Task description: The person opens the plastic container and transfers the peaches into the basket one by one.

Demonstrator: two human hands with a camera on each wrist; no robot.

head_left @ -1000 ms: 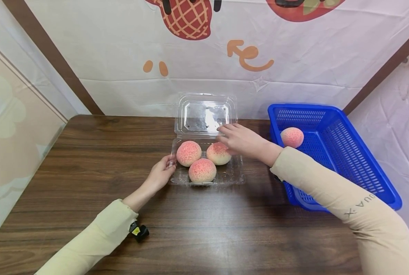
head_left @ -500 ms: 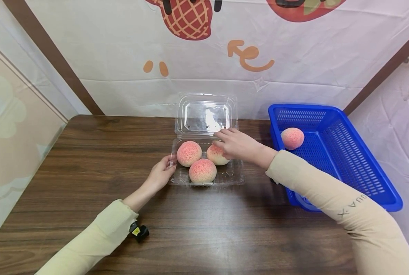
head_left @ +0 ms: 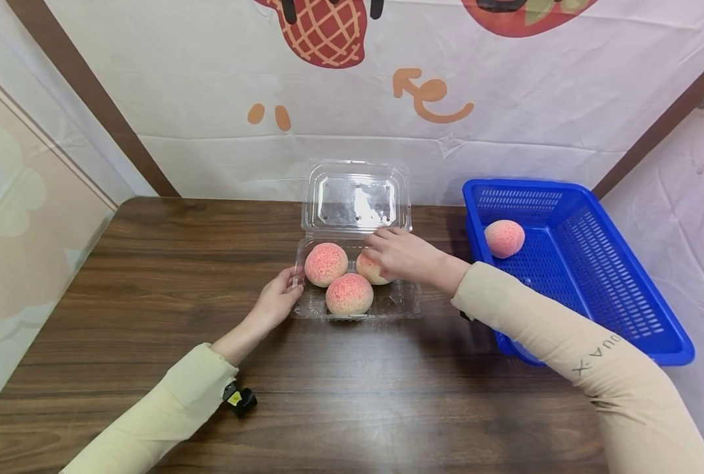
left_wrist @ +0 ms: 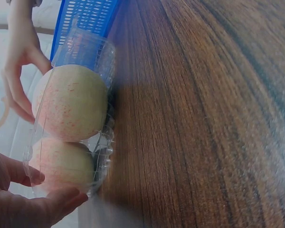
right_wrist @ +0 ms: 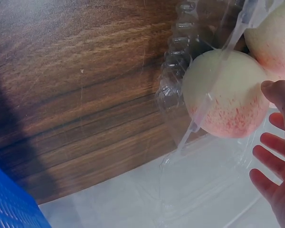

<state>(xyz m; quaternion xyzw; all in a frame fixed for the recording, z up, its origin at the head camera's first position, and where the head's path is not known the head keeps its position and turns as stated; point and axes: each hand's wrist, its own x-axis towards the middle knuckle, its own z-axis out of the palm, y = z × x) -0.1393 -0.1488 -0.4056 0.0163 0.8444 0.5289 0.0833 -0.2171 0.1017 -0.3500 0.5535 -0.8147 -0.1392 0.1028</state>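
A clear plastic clamshell container (head_left: 399, 304) stands on the table with its lid (head_left: 352, 197) raised at the back. Inside are three speckled pink-and-cream peaches: one at left (head_left: 326, 264), one in front (head_left: 349, 294), and one at right (head_left: 368, 267). My left hand (head_left: 274, 304) holds the container's left wall between thumb and fingers; the left wrist view shows those fingertips (left_wrist: 66, 195) at the wall. Over the right peach is my right hand (head_left: 408, 258), covering part of it. In the right wrist view its fingers are spread, with the thumb (right_wrist: 275, 90) overlapping a peach's edge.
A blue perforated basket (head_left: 636, 276) stands right of the container, under the right forearm. One more peach (head_left: 504, 238) lies in its back left part. The wooden table (head_left: 340, 395) meets a white printed cloth (head_left: 210, 158) behind. A black device (head_left: 239, 399) hangs at the left wrist.
My right hand has shifted slightly left and toward the front, lower over the right peach, and hides more of it. The left hand, the container and the other peaches have stayed in place.
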